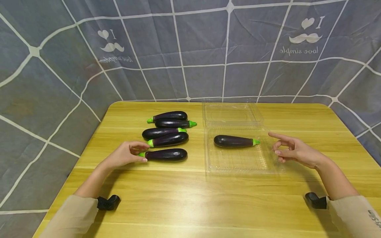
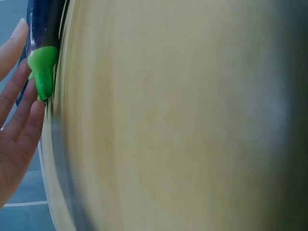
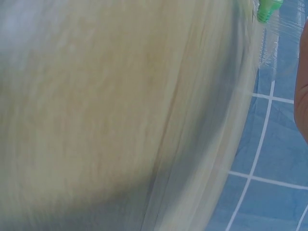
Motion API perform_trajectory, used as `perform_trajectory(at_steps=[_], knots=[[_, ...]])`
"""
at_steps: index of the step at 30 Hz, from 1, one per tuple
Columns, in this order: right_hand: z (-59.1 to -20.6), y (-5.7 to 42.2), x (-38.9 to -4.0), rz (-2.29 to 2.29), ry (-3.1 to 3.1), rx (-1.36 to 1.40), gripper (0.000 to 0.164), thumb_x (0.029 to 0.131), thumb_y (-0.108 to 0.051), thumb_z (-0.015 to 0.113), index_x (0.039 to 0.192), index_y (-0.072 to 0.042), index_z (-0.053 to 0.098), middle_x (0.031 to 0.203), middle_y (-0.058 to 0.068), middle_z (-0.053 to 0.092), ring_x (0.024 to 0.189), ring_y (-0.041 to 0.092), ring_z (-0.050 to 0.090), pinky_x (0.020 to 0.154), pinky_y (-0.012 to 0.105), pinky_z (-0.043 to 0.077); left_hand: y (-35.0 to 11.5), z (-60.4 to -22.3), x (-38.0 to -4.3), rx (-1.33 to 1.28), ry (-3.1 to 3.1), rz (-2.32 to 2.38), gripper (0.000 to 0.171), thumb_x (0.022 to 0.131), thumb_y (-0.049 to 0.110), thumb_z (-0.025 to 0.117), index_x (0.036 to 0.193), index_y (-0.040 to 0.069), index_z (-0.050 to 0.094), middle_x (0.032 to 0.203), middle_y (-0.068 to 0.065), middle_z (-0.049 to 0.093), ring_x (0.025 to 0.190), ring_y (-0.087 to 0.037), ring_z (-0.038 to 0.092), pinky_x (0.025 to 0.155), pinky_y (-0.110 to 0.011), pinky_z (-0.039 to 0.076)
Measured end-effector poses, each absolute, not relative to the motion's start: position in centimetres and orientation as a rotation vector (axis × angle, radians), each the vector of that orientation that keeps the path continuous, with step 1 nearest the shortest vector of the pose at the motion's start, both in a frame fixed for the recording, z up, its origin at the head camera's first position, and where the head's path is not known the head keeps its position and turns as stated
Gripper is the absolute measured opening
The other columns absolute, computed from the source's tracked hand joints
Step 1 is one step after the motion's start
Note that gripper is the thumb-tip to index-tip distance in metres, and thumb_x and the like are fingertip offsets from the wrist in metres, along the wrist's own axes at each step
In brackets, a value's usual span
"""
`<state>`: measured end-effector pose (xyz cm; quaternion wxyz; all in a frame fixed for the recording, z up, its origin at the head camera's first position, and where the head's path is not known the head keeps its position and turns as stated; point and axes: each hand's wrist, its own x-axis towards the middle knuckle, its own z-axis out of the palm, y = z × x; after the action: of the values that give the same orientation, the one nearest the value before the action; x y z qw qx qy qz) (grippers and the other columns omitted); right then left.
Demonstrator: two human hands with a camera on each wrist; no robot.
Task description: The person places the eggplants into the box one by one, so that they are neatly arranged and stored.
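Observation:
A dark purple eggplant (image 1: pixel 166 155) with a green stem lies nearest the person in a group on the left of the table. My left hand (image 1: pixel 131 153) is at its stem end, thumb on the near side and fingers on the far side, spread apart around the stem. In the left wrist view, the green stem (image 2: pixel 44 72) shows beside the spread fingers (image 2: pixel 19 115). Another eggplant (image 1: pixel 233 141) lies in the clear plastic clamshell box (image 1: pixel 238 165), stem to the right. My right hand (image 1: pixel 293 152) hovers at the box's right side, index finger extended and other fingers loosely bent, holding nothing.
Several more eggplants (image 1: pixel 168 139) lie in a stack behind the near one, stems pointing both ways. The box's lid (image 1: pixel 232 112) is folded back toward the rear edge of the wooden table (image 1: pixel 178 205). A grey checked cloth (image 1: pixel 202 43) hangs behind.

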<state>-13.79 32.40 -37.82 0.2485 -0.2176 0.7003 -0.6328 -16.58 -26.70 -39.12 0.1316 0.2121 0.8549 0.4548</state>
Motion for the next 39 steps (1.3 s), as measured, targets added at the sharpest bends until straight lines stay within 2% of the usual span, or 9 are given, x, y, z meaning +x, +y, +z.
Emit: perform_trajectory(at_steps=[9, 16, 21, 26, 31, 39], knots=[[-37.6, 32.4, -14.0, -1.716, 1.906, -0.592, 0.063, 0.094, 0.007, 0.044, 0.148, -0.002, 0.012, 0.103, 0.010, 0.052, 0.070, 0.012, 0.059, 0.063, 0.031, 0.053, -26.7, -39.2, -17.0, 0.660, 2.487, 1.242, 0.047, 0.077, 0.015, 0.077, 0.118, -0.001, 0.061, 0.114, -0.015, 0.063, 0.103, -0.027, 0.058, 0.084, -0.030, 0.049], [-37.5, 32.3, -14.1, -1.723, 1.892, -0.591, 0.065, 0.094, 0.007, 0.045, 0.147, 0.003, 0.007, 0.103, 0.009, 0.052, 0.070, 0.011, 0.058, 0.062, 0.030, 0.053, -26.7, -39.2, -17.0, 0.672, 2.491, 1.212, 0.046, 0.077, 0.015, 0.077, 0.117, -0.002, 0.062, 0.114, -0.015, 0.063, 0.102, -0.026, 0.059, 0.084, -0.030, 0.049], [-37.2, 32.3, -14.1, -1.738, 1.873, -0.597, 0.063, 0.094, 0.008, 0.044, 0.149, -0.005, 0.015, 0.103, 0.009, 0.052, 0.071, 0.012, 0.059, 0.063, 0.030, 0.053, -26.4, -39.1, -17.0, 0.665, 2.495, 1.172, 0.045, 0.077, 0.016, 0.077, 0.116, -0.001, 0.063, 0.113, -0.013, 0.064, 0.100, -0.025, 0.058, 0.084, -0.031, 0.049], [-36.9, 32.2, -14.0, -1.752, 1.854, -0.616, 0.062, 0.094, 0.010, 0.043, 0.148, -0.012, 0.024, 0.103, 0.010, 0.052, 0.071, 0.013, 0.059, 0.063, 0.030, 0.054, -26.2, -39.0, -16.9, 0.640, 2.472, 1.160, 0.042, 0.076, 0.015, 0.077, 0.113, -0.001, 0.064, 0.103, -0.010, 0.066, 0.093, -0.021, 0.059, 0.078, -0.028, 0.050], [-37.0, 32.2, -13.8, -1.735, 1.876, -0.597, 0.062, 0.094, 0.008, 0.045, 0.148, -0.009, 0.021, 0.103, 0.009, 0.052, 0.071, 0.012, 0.059, 0.063, 0.030, 0.054, -26.1, -38.7, -16.8, 0.619, 2.443, 1.176, 0.040, 0.075, 0.015, 0.078, 0.110, 0.000, 0.066, 0.096, -0.007, 0.066, 0.086, -0.016, 0.059, 0.074, -0.025, 0.050], [-37.3, 32.5, -14.0, -1.719, 1.895, -0.590, 0.063, 0.094, 0.007, 0.045, 0.148, -0.003, 0.014, 0.103, 0.010, 0.052, 0.070, 0.011, 0.059, 0.063, 0.032, 0.053, -25.8, -37.7, -16.5, 0.619, 2.418, 1.216, 0.036, 0.075, 0.015, 0.078, 0.107, 0.002, 0.068, 0.096, -0.006, 0.066, 0.082, -0.014, 0.058, 0.068, -0.025, 0.049]])
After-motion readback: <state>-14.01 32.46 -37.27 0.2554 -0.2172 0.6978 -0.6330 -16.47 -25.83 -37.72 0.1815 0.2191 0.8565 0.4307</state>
